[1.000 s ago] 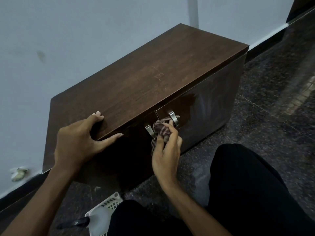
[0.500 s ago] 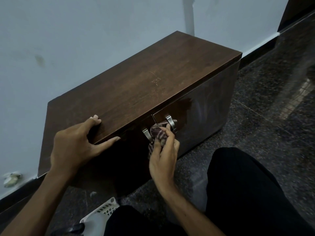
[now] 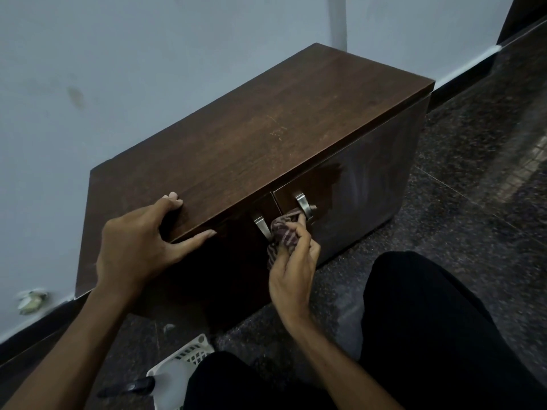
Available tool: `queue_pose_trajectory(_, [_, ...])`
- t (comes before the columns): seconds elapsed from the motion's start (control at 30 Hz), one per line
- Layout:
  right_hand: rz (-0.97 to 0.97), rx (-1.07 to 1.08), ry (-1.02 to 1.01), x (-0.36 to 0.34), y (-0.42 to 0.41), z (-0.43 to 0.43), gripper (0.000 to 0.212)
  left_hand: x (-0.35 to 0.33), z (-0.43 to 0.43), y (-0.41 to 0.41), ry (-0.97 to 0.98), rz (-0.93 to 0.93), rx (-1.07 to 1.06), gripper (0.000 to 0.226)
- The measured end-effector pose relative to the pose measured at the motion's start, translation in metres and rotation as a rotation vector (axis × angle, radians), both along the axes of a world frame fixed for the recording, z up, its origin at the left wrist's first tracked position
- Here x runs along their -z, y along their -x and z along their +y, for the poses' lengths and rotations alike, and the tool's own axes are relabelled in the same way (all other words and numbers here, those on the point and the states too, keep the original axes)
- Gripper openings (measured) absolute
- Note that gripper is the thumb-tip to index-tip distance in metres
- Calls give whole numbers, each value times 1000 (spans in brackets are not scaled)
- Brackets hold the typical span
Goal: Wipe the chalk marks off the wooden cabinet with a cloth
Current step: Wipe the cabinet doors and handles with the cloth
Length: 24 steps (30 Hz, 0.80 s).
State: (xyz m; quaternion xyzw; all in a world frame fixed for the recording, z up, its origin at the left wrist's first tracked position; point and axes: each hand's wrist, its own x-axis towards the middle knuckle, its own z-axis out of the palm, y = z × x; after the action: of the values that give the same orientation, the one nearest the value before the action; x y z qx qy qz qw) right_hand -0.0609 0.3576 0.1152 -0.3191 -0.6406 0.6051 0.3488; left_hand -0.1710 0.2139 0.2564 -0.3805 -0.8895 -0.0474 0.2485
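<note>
A low dark wooden cabinet [image 3: 266, 137] stands against a pale wall. Faint chalk scratches [image 3: 276, 130] mark the middle of its top. Two metal handles, the left handle [image 3: 262, 227] and the right handle [image 3: 303, 202], sit on its glossy front doors. My right hand [image 3: 293, 261] grips a bunched striped cloth [image 3: 284, 233] and presses it against the front between the handles. My left hand [image 3: 139, 244] rests on the top's front left edge, fingers spread, thumb along the edge.
A white plastic basket [image 3: 180, 365] with a dark-handled tool [image 3: 130, 387] lies on the speckled dark floor [image 3: 473, 202] by my black-clothed legs [image 3: 429, 335]. A small pale object [image 3: 31, 301] sits at the wall's base on the left.
My right hand has shifted the cloth slightly around the handles. The left hand stays on the cabinet edge. The camera has shifted a little.
</note>
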Motion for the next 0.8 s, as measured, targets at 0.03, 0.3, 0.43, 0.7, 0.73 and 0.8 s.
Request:
queue_pose_trajectory(0.03, [-19, 5, 2, 3, -1, -1, 43, 0, 0, 0, 0, -3, -3, 71])
queue_pose_trajectory(0.3, [52, -20, 55, -13, 2, 0, 36, 2, -1, 1, -18, -22, -19, 71])
queue_pose_trajectory(0.43, [-26, -20, 10, 3, -3, 1, 38, 1, 0, 1, -4, -10, -12, 72])
queue_pose_trajectory(0.7, [81, -28, 49, -20, -2, 0, 40, 0, 0, 0, -1, -2, -7, 72])
queue_pose_trajectory(0.73, [77, -22, 37, -19, -2, 0, 40, 0, 0, 0, -4, -3, -6, 72])
queue_pose_trajectory(0.8, [41, -19, 19, -9, -4, 1, 40, 0, 0, 0, -8, -7, -2, 73])
